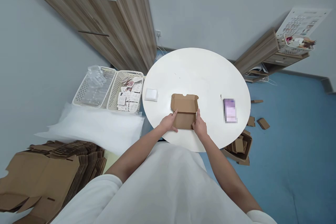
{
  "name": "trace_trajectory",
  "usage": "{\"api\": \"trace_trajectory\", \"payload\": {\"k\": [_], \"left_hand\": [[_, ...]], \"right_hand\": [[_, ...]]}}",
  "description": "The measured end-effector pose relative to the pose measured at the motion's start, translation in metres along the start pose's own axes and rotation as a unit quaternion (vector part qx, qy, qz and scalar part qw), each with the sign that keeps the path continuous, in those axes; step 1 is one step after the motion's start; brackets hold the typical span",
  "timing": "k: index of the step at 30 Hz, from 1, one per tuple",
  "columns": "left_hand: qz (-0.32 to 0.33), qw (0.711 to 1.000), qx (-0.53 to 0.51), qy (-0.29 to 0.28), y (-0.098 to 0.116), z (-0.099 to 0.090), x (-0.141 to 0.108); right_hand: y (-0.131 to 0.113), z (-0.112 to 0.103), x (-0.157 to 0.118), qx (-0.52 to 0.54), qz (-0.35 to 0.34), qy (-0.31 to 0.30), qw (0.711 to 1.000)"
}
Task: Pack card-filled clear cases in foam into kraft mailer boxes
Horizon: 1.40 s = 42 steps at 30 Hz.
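Note:
A small brown cardboard box point(184, 120) lies on the round white table point(194, 70), its lid point(185, 104) raised and leaning away from me. Bare cardboard shows inside it. My left hand point(168, 121) grips the box's left side, thumb near the fold of the lid. On the opposite side my right hand point(200, 125) holds the wall, with one finger pointing up along the lid's corner. To the left sits a small stack of white, soft-looking sheets point(151, 95). A purple-and-pink item point(230, 111), blurred by pixelation, lies to the right.
Left of the table stand a basket of clear plastic pieces point(91, 89) and a basket of printed cards point(128, 92). White sheets point(105, 122) and stacked flat cardboard point(47, 171) lie nearer me. An open carton of folded boxes point(240, 145) stands on the floor at right.

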State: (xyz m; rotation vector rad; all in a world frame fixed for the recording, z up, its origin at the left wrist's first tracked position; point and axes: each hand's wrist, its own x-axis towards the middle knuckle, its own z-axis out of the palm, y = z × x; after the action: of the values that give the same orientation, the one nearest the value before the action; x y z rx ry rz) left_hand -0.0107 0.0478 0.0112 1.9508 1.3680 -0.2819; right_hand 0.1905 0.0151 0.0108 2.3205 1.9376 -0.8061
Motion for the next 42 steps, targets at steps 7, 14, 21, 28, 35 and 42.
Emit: {"api": "trace_trajectory", "payload": {"k": [7,14,21,28,35,42], "left_hand": [[0.002,1.0,0.001,-0.01,0.009,0.0,0.004],[0.017,1.0,-0.002,0.008,0.025,0.007,0.007],[-0.019,0.997,-0.037,0.068,0.04,0.014,0.018],[-0.086,0.992,-0.031,0.087,0.049,0.018,0.033],[-0.098,0.986,-0.059,0.118,0.056,0.022,0.037],[-0.086,0.983,-0.117,0.113,0.049,0.025,0.028]], "right_hand": [[0.019,0.001,-0.002,0.131,0.054,-0.009,0.99],[0.034,0.0,-0.002,0.123,0.052,0.009,0.991],[0.046,-0.008,0.005,0.105,0.059,0.011,0.993],[0.055,-0.01,0.011,0.11,0.058,0.006,0.992],[0.063,-0.012,0.018,0.142,0.054,0.011,0.988],[0.063,-0.01,0.015,0.15,0.06,0.021,0.987]]}}
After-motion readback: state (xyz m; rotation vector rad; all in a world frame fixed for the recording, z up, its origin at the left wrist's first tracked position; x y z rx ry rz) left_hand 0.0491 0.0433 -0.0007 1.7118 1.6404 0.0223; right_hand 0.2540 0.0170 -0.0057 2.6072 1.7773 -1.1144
